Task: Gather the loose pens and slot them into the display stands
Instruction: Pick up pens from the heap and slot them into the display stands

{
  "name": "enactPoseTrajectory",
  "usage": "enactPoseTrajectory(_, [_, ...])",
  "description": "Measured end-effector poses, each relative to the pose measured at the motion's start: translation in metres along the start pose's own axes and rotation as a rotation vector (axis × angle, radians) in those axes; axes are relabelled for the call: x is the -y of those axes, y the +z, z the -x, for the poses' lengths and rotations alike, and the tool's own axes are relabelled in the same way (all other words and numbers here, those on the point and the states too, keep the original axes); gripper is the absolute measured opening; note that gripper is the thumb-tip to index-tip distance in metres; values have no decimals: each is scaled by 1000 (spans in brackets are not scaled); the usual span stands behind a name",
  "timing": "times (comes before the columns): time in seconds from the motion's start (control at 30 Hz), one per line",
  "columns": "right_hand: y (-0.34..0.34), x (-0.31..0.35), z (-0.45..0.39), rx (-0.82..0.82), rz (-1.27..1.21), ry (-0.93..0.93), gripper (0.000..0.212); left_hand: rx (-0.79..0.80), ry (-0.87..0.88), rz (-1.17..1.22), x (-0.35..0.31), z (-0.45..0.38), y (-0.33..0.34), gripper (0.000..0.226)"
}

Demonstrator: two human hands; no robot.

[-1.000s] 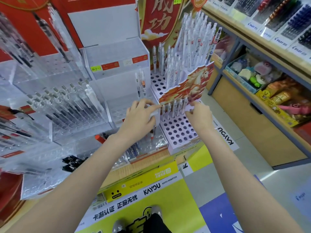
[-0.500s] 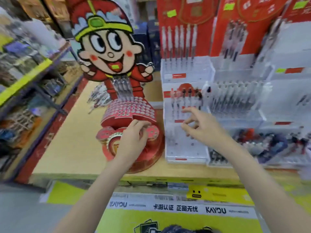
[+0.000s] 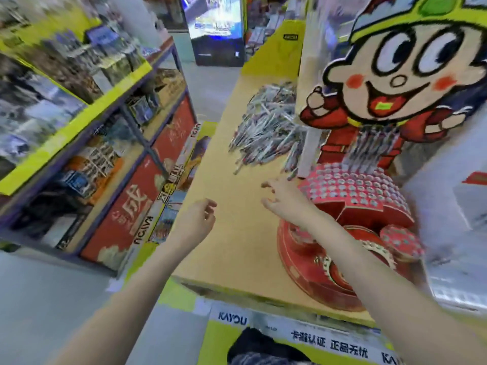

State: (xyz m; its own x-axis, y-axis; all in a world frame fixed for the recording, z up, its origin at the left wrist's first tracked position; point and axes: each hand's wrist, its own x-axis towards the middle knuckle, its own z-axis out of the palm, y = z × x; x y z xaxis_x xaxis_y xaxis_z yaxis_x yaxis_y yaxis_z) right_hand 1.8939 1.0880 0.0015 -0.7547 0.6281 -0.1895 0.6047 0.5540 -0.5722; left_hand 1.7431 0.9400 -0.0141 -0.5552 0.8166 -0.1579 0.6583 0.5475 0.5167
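Newly in view: "KAYOU" strip (image 3: 233, 318).

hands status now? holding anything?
Left hand: open, fingers loosely curled, empty.
Right hand: open, empty, reaching toward the pen pile.

The whole view is smeared by motion, so the pile of loose pens (image 3: 266, 127) beyond the right hand's fingers (image 3: 266, 185) reads as streaks, no single pen distinct. The red display stand (image 3: 353, 196) just right of those fingers is partly covered by the right forearm. Goods on the shelves (image 3: 79, 106) left of the left hand (image 3: 196, 219) are too blurred to identify.
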Motion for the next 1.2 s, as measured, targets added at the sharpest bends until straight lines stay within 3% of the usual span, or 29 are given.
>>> enactPoseTrajectory(0.2, [19,-20,-130,-68,24,369,46,77,-35,-1,27,-71,-1,31])
enactPoseTrajectory(0.5, [62,-63,-209,-148,136,839,59,148,145,-91,46,-180,28,43])
enactPoseTrajectory(0.63, [79,-49,-192,-453,364,701,61,196,314,-35,33,-222,34,45])
enactPoseTrajectory(0.7, [94,-38,-171,-359,244,699,51,183,371,0,22,-244,38,44])
enactPoseTrajectory(0.77, [113,-24,-148,-382,187,687,40,176,383,5,10,-262,44,44])
enactPoseTrajectory(0.9, [132,-5,-107,-413,317,600,27,221,327,-171,-8,-286,60,75])
enactPoseTrajectory(1.0, [116,-5,-103,-408,239,924,69,208,332,-312,-6,-291,69,86])
enactPoseTrajectory(1.07, [106,-5,-117,-332,162,1095,82,206,347,-351,-1,-291,72,78])
enactPoseTrajectory(1.2, [101,-1,-148,-269,109,1127,54,217,524,-717,13,-284,62,33])
